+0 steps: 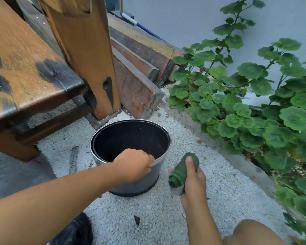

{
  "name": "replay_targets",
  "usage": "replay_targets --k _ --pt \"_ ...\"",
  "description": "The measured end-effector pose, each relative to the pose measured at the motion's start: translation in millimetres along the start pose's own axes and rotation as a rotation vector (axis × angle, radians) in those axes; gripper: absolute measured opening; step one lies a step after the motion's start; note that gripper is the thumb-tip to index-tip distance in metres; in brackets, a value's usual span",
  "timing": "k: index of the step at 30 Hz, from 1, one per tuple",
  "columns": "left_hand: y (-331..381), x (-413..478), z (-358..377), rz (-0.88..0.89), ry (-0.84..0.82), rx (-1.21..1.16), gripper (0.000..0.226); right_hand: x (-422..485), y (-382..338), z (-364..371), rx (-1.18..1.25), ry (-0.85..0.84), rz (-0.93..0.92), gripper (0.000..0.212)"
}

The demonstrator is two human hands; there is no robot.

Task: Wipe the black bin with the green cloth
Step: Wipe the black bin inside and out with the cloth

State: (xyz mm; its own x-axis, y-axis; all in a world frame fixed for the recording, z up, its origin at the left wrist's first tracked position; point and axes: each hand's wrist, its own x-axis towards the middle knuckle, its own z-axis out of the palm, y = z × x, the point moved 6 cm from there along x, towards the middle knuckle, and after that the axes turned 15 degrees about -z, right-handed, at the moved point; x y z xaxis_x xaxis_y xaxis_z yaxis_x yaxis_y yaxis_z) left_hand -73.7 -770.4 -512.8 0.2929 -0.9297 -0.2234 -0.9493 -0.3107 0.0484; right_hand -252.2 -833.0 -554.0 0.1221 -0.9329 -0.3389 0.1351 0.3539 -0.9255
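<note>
The black bin [131, 138] stands upright on the white gravel, round and open-topped, its dark inside showing. My left hand [132, 165] grips the near rim of the bin, fingers curled over the edge. My right hand [193, 177] is just right of the bin, apart from it, closed around the green cloth [180, 171]. The cloth is rolled into a thick wad with a grey patch at its lower end, and my thumb presses on top of it.
A worn wooden bench [28, 68] and its thick post [88, 59] stand left and behind the bin. Stacked timber planks [140, 68] lean behind. A leafy green plant [245, 112] fills the right side. White gravel [166, 218] covers the ground; a black shoe [74, 232] is at bottom left.
</note>
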Motion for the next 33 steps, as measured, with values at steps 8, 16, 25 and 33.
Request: replay_targets --k 8,16,25,33 --pt "-14 -11 9 0.089 -0.097 -0.036 0.045 40 -80 75 -0.867 -0.354 -0.57 0.04" --pt "-129 7 -35 -0.607 0.16 -0.045 0.041 65 -40 107 -1.658 -0.51 -0.44 0.056" --pt "-164 9 -8 -0.666 -0.135 -0.13 0.015 79 -49 118 -1.8 -0.59 -0.565 0.037" --pt "-175 44 -36 -0.69 -0.044 -0.203 0.008 119 -94 157 -1.81 -0.542 -0.772 0.032"
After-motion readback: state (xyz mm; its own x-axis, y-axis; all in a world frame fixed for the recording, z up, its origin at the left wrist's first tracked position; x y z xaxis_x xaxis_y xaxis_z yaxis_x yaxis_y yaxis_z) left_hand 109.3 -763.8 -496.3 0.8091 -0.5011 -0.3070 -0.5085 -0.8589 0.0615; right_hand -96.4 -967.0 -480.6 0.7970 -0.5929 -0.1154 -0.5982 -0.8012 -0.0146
